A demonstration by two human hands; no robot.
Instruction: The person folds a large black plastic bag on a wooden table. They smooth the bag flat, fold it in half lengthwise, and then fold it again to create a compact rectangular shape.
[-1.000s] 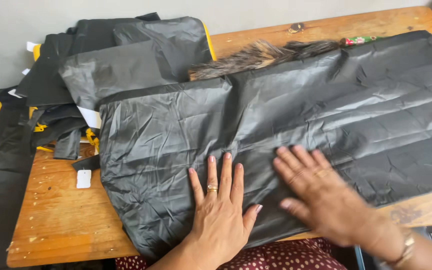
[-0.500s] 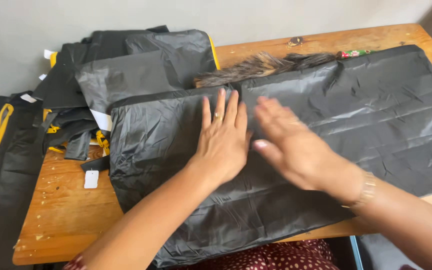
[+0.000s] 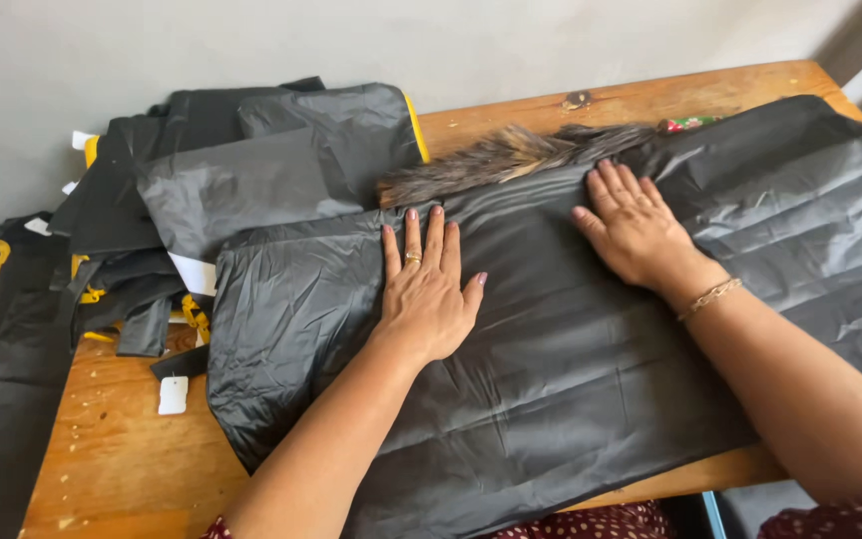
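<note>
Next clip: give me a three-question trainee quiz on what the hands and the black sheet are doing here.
1. True or false: both hands lie flat, palms down, on the black sheet.
2. Which hand wears a ring: the left hand or the right hand?
3. What lies just beyond the sheet's far edge? A) fur strip B) scissors C) iron

Key: 1 true; 2 left hand; 3 A.

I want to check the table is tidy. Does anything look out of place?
Yes. A brown fur strip lies among plain black fabric under both hands, and a loose white tag lies on the wooden table.
</note>
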